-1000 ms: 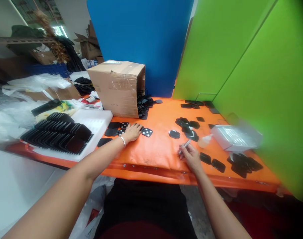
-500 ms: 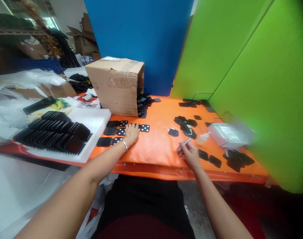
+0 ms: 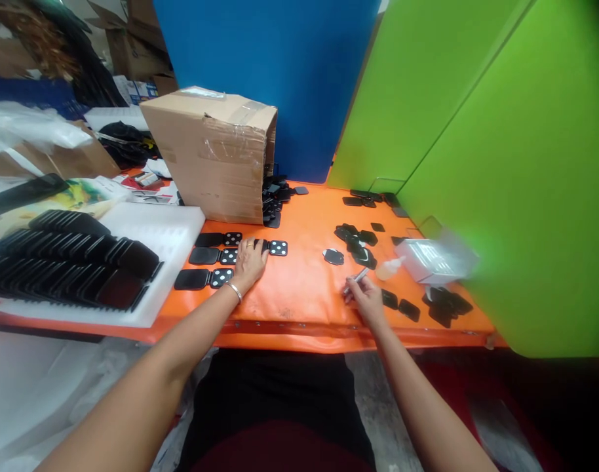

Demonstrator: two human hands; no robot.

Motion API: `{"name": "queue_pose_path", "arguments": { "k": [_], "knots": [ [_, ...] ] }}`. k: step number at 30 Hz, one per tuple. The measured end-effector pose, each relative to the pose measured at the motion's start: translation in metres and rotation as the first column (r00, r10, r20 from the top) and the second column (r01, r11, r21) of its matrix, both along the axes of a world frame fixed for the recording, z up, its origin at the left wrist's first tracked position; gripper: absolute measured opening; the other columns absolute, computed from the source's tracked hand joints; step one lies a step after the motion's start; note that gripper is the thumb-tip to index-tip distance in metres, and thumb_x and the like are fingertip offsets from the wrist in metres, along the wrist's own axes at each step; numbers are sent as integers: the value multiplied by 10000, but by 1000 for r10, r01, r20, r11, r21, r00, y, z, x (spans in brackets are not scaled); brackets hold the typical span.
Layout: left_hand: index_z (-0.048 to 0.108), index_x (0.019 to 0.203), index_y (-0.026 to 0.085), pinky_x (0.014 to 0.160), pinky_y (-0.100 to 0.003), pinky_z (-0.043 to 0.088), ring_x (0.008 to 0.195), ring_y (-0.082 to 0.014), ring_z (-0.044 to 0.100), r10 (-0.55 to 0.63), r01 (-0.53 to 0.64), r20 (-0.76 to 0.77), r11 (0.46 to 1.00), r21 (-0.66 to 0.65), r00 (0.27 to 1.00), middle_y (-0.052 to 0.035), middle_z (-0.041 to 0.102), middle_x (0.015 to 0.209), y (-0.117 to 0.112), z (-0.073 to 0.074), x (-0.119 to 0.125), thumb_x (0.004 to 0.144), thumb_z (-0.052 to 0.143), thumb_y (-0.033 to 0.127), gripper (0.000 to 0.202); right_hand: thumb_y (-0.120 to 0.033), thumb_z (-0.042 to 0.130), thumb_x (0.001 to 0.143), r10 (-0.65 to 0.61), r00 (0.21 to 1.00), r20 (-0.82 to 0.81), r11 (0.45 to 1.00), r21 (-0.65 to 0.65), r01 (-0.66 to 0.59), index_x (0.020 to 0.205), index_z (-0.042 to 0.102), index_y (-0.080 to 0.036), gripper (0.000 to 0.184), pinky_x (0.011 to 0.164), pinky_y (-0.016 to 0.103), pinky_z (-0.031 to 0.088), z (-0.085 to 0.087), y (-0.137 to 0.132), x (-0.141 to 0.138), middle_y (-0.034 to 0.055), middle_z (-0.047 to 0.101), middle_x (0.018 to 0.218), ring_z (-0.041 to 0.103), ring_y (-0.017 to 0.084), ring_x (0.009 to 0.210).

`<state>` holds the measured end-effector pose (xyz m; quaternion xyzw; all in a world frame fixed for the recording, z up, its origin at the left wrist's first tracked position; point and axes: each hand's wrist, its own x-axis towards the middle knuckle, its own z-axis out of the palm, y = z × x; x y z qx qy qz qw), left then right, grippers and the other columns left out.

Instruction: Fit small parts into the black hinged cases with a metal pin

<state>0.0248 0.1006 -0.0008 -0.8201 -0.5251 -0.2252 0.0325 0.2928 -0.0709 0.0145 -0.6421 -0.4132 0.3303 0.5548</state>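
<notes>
Pressing palm-down on the rows of black pieces (image 3: 204, 256), the left hand (image 3: 249, 261) lies flat with fingers laid out, gripping nothing. It covers the right end of the upper two rows, and one dotted piece (image 3: 278, 248) sits just beside the fingertips on the right, on the orange table (image 3: 304, 288).

The right hand (image 3: 366, 303) is closed around a silver pen (image 3: 357, 278), pinched between thumb and fingers with the tip angled up and away. The tip is clear of every piece. The nearest one is a lone black piece (image 3: 333, 257), near but not touching.

Risks:
- The flat hand only rests on the rows, so any sideways drag likely knocks them out of line or shoves the dotted piece away.
- A small bottle (image 3: 390, 267) lies just beyond the pen — a careless swing of the right hand could bump it into the loose pieces.
- The cardboard box (image 3: 215, 154) stands close behind the rows, so there is little room to reach past them.
</notes>
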Motion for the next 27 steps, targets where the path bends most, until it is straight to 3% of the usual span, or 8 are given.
{"name": "queue_pose_path", "arguments": {
  "k": [9, 14, 20, 27],
  "knots": [
    [548, 1256, 178, 1120, -474, 320, 1283, -295, 410, -141, 141, 2, 990, 8, 990, -138, 511, 1309, -1, 3, -1, 945, 434, 318, 360, -551, 633, 810, 6, 1000, 8, 1000, -8, -6, 795, 549, -205, 357, 454, 267, 452, -2, -2, -3, -2, 591, 612, 537, 133, 456],
    [557, 1235, 148, 1127, -424, 341, 1329, -272, 383, -261, 261, -1, 965, -18, 965, -141, 511, 1321, 9, 18, 28, 943, 435, 291, 347, -542, 592, 842, 35, 999, 30, 999, -37, -34, 785, 547, -205, 345, 458, 269, 447, -4, -3, -2, 1, 580, 599, 531, 143, 470],
    [491, 1316, 126, 1149, -425, 288, 1391, -292, 312, -163, 142, -183, 982, -124, 969, -177, 434, 1426, 66, 35, 94, 897, 521, 310, 458, -498, 555, 880, 57, 995, 84, 998, -31, -55, 802, 552, -194, 314, 476, 242, 438, -11, -5, 1, -1, 570, 614, 528, 133, 497],
    [485, 1324, 104, 1150, -446, 226, 1400, -333, 283, -70, 44, -205, 991, -125, 976, -205, 392, 1455, 146, 29, 131, 872, 549, 316, 504, -444, 524, 909, 85, 991, 103, 996, -36, -82, 824, 558, -189, 271, 492, 229, 430, -17, -5, 2, 1, 547, 636, 512, 127, 524]
  ]
}}
